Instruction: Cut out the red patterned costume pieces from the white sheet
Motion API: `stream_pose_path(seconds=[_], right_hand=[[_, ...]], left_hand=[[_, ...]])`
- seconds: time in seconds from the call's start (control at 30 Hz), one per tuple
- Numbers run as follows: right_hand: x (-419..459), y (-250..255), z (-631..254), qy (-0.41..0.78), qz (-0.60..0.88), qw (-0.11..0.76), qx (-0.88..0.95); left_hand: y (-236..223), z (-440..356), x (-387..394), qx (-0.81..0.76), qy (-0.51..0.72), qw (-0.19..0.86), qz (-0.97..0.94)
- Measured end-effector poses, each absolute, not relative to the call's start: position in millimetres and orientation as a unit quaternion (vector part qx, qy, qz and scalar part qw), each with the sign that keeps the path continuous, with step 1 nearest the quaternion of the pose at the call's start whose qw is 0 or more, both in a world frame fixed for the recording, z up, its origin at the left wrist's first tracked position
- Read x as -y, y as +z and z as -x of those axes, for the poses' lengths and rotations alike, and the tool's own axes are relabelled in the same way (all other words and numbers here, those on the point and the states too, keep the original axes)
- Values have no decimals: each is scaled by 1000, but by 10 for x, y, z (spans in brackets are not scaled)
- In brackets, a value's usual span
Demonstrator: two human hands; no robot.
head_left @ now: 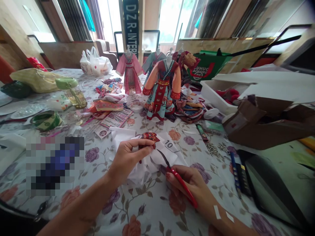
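Note:
My left hand [130, 159] pinches a crumpled white cloth [145, 168], with a small red patterned fabric piece [149, 137] at its upper edge. A printed "10" [168, 143] shows on the white material beyond my fingers. My right hand [183, 183] grips red-handled scissors [181, 183]. Their thin dark curved blades [163, 159] point up and left, with the tips at the white cloth, close to the red piece. Whether the blades are open or closed is hard to tell.
Dressed doll figures [161, 88] stand on the floral tablecloth [128, 203] among fabric scraps. A white box [216, 96] and brown cardboard box [256, 126] sit at right, a dark tablet-like panel [268, 186] lower right. Plastic bags [94, 62] stand at the back.

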State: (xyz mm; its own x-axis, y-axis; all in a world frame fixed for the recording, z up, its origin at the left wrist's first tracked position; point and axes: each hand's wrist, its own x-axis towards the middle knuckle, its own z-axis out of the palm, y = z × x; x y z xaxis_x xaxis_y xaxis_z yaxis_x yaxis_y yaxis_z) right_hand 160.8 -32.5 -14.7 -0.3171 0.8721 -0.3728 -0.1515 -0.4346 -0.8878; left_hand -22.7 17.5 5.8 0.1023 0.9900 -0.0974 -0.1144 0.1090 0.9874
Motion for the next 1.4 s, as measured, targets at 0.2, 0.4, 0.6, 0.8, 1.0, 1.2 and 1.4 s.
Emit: stream_pose_path(seconds=[0.2,0.4,0.6,0.8,1.0,1.2,1.4], right_hand=[[328,-214,-1615,711,453,365,394],[334,-173,-1596,705,463,367,393],[330,-183,-1590,716,452,377,376],[311,-218,-1621,720,450,353,393],[320,-218,-1626,711,458,356,398],[329,-210,-1619,706,463,352,404],[333,-217,-1616,709,463,354,396]], left_hand=[[49,221,-188,-473,501,546,-477],[75,217,-157,-472,487,532,-507],[67,212,-151,-490,481,480,-546],[68,200,-137,-492,477,437,-583],[71,195,-136,-496,475,406,-603],[68,195,-130,-492,477,396,-612],[62,193,-124,-496,475,384,-618]])
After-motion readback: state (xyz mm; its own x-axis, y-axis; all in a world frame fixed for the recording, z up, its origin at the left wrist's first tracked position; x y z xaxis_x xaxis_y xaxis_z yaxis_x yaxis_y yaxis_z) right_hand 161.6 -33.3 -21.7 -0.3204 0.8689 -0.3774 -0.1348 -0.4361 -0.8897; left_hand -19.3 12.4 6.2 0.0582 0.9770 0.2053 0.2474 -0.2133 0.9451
